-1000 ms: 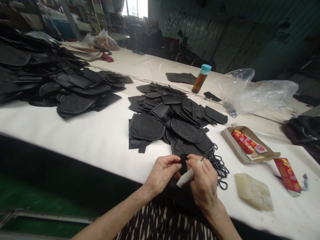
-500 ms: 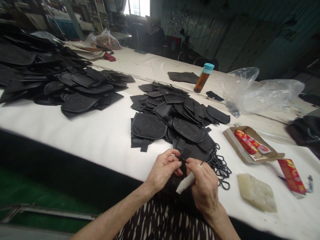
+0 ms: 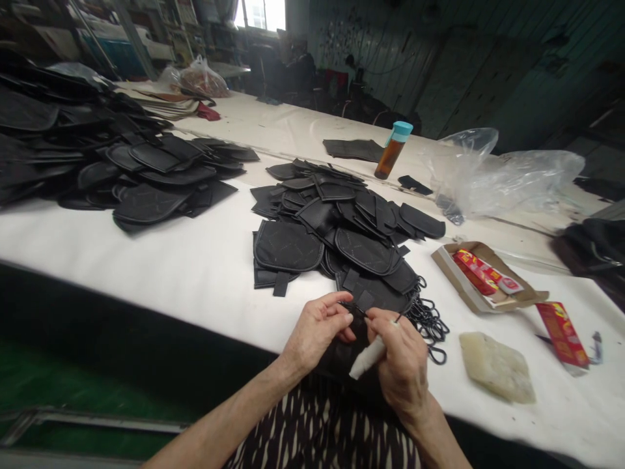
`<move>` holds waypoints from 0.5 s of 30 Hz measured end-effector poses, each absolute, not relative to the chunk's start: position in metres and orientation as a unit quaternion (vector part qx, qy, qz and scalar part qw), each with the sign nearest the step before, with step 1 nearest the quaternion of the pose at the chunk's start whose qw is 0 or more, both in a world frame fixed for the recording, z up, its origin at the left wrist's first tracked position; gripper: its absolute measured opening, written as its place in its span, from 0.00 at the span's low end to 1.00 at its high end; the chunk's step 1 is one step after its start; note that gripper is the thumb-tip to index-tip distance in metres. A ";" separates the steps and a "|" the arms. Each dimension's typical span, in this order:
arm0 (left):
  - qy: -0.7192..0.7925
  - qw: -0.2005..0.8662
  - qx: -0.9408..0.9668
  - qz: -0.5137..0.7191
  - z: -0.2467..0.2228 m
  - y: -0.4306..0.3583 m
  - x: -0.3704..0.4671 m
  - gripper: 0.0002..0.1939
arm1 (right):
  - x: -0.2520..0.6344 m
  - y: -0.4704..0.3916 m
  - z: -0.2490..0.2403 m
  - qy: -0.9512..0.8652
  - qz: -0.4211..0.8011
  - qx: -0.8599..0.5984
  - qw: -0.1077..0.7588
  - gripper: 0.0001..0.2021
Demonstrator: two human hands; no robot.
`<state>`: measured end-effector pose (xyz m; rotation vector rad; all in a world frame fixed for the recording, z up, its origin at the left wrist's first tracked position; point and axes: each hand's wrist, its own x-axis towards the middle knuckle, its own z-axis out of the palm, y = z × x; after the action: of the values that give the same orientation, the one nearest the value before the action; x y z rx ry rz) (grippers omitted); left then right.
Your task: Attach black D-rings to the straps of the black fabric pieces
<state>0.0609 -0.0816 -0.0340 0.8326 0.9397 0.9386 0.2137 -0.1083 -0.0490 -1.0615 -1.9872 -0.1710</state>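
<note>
My left hand [image 3: 317,329] is closed in a pinch on a small dark part at the edge of a black pouch piece [image 3: 349,348], just above my lap. Close on its right, my right hand [image 3: 400,355] has its thumb and forefinger at the same dark part. A tool with a white, wrapped-looking handle [image 3: 367,358] is tucked in my right hand, its thin dark tip poking out above the knuckles. Fingers hide most of the small part. Beyond my hands lies a pile of black pouch pieces [image 3: 288,246], with black metal snap hooks [image 3: 432,326] at its right.
A larger black pile [image 3: 151,202] covers the table's left. To the right are a cardboard box [image 3: 520,299] with red packets, another red packet [image 3: 562,335] and a yellowish block [image 3: 497,367]. A bottle [image 3: 390,153] and clear plastic bag [image 3: 522,179] stand farther back.
The view has shifted slightly, so the table things sit a little farther left. My hands stay at the same dark part; the white handle has tilted slightly.
</note>
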 end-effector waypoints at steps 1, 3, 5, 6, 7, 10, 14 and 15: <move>0.431 0.703 0.373 0.425 -0.034 -0.082 0.062 0.22 | 0.213 -0.109 -0.049 -0.797 -0.063 -0.422 0.428 0.11; 0.441 0.694 0.372 0.431 -0.034 -0.083 0.063 0.21 | 0.212 -0.110 -0.050 -0.798 -0.048 -0.419 0.430 0.10; 0.440 0.692 0.375 0.433 -0.034 -0.083 0.063 0.20 | 0.212 -0.111 -0.052 -0.790 -0.031 -0.429 0.436 0.10; 0.439 0.692 0.376 0.433 -0.034 -0.083 0.063 0.19 | 0.212 -0.112 -0.053 -0.782 -0.024 -0.440 0.441 0.09; 0.440 0.691 0.376 0.434 -0.034 -0.084 0.063 0.18 | 0.212 -0.112 -0.053 -0.773 -0.021 -0.453 0.444 0.09; 0.460 0.666 0.382 0.446 -0.032 -0.086 0.063 0.15 | 0.208 -0.114 -0.050 -0.695 0.060 -0.538 0.474 0.04; 0.482 0.602 0.430 0.469 -0.032 -0.093 0.066 0.13 | 0.198 -0.113 -0.037 -0.497 0.317 -0.616 0.523 0.11; 0.485 0.587 0.443 0.473 -0.034 -0.095 0.067 0.13 | 0.195 -0.113 -0.034 -0.470 0.359 -0.612 0.526 0.12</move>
<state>0.0674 -0.0946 -0.0337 1.0334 1.1295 1.1015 0.1954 -0.1127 -0.0344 -1.4630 -1.1244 0.8581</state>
